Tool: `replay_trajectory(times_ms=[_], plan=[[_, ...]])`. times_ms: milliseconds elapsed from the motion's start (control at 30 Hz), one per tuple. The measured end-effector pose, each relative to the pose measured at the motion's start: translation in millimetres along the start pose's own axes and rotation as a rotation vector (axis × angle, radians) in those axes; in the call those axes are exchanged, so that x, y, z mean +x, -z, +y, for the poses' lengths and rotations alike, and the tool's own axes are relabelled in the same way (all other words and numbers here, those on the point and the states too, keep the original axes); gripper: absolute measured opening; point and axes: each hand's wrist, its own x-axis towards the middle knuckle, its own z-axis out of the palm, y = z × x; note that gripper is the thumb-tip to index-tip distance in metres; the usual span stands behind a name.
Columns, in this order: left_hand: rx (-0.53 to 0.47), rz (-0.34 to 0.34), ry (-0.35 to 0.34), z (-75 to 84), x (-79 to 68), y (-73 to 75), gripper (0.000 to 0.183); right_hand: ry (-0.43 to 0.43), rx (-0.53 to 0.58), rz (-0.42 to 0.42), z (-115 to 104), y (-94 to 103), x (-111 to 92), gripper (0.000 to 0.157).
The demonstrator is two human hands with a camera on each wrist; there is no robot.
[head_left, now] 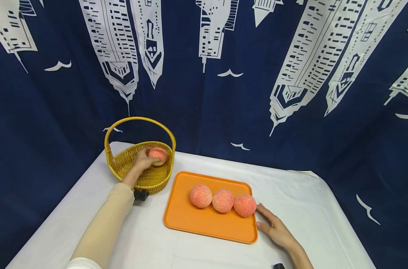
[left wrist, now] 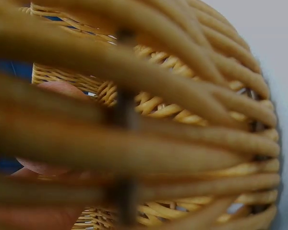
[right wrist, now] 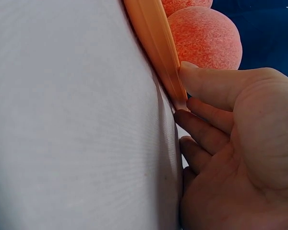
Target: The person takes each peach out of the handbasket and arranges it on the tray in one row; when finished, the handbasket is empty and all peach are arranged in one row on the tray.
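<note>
Inside the yellow wicker basket, my left hand grips a pink-orange peach, thumb on the near side. The left wrist view is mostly blocked by the basket's blurred weave, with part of that peach showing behind it. Three similar peaches sit in a row on an orange tray: a left one, a middle one and a right one. My right hand rests at the tray's right edge, its thumb and fingertips touching the rim in the right wrist view.
The basket's tall arched handle rises over the left hand. A white cloth covers the table. Behind it hangs a dark blue curtain with white building prints.
</note>
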Motion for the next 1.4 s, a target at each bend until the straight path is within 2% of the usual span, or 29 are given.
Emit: replay_trajectory(times_ms=[200, 433, 533, 667, 800, 900, 1067, 1200, 1300, 1400], plan=[[0.004, 0.031, 0.000, 2.4, -0.9, -1.6, 0.076, -0.002, -0.014, 0.000, 0, 0.4, 0, 0.059], [0.048, 0.112, -0.016, 3.5, -4.7, 1.9, 0.074, 0.012, -0.012, 0.006, 0, -1.3, -1, 0.058], [0.035, 0.148, -0.046, 7.3, -10.2, 6.1, 0.078, 0.008, -0.019, 0.006, -1, -1.3, -1, 0.058], [-0.048, 0.164, -0.103, 15.3, -23.6, 12.5, 0.077, 0.011, -0.022, 0.007, -1, -0.6, -1, 0.058], [-0.120, 0.139, -0.179, 25.8, -45.1, 17.9, 0.076, 0.019, -0.029, 0.006, 0, 0.3, 0, 0.058], [-0.117, 0.121, -0.237, 33.6, -65.8, 17.9, 0.076, 0.008, -0.041, 0.000, 0, 0.6, 1, 0.060], [-0.123, 0.057, -0.336, 40.8, -98.8, 5.0, 0.075, -0.009, -0.048, 0.001, 1, 1.1, 2, 0.061], [-0.154, -0.022, -0.407, 39.6, -115.6, -10.8, 0.076, 0.004, -0.037, 0.003, 1, 2.0, 1, 0.059], [-0.146, -0.056, -0.416, 35.5, -122.3, -22.4, 0.077, 0.005, -0.016, -0.002, 2, 2.0, 0, 0.059], [-0.131, -0.080, -0.391, 30.0, -125.1, -32.6, 0.077, 0.004, 0.001, -0.004, 2, 1.5, -1, 0.059]])
